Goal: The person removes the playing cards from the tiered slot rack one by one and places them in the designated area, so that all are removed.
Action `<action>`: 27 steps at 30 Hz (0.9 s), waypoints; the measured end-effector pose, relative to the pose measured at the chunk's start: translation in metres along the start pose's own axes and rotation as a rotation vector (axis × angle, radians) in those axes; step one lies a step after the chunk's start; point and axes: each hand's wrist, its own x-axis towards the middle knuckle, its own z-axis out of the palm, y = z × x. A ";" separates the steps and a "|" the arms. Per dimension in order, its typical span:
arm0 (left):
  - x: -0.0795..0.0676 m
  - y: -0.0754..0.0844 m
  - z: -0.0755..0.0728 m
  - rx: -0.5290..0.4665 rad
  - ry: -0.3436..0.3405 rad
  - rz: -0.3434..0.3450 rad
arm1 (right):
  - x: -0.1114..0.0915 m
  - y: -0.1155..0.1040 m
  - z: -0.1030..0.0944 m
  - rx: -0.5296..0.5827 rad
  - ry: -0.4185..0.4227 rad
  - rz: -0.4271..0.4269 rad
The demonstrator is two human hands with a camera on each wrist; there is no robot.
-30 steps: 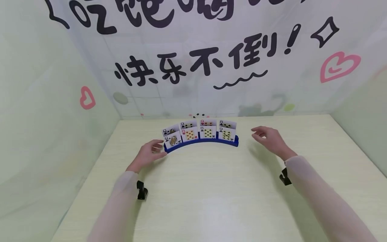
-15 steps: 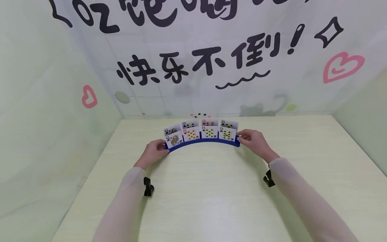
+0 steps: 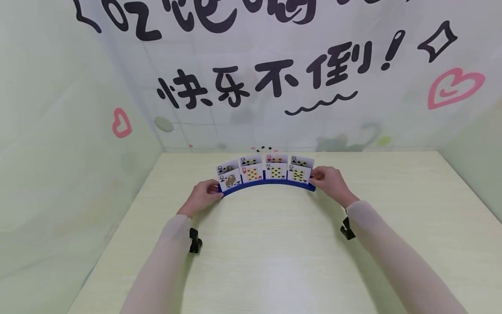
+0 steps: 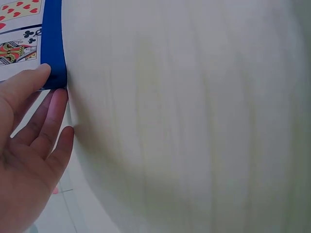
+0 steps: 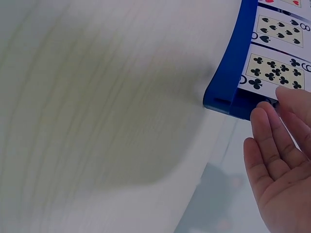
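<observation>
Cards (image 3: 276,171) stand in two rows, four in front and four behind, in a curved blue holder (image 5: 228,73), which sits on the pale table (image 3: 266,244) close to the back wall (image 3: 243,131). In front, a queen of clubs (image 4: 19,51) is at the left end and a nine of clubs (image 5: 274,73) at the right end. The left hand (image 3: 201,196) pinches the left end of the holder, thumb on the front. The right hand (image 3: 331,182) pinches the right end, its thumb by the nine of clubs. Both arms have pale sleeves (image 3: 157,266), with a small black thing at each wrist. Big black writing (image 3: 276,85) and a pink heart (image 3: 447,93) are on the back wall
</observation>
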 end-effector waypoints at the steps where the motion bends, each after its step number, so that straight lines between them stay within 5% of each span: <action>1: 0.000 0.000 0.000 0.002 -0.001 -0.005 | 0.001 0.000 0.000 -0.004 -0.002 0.000; 27: 0.002 -0.002 0.001 -0.001 0.005 -0.017 | -0.003 0.005 -0.001 -0.037 0.033 -0.026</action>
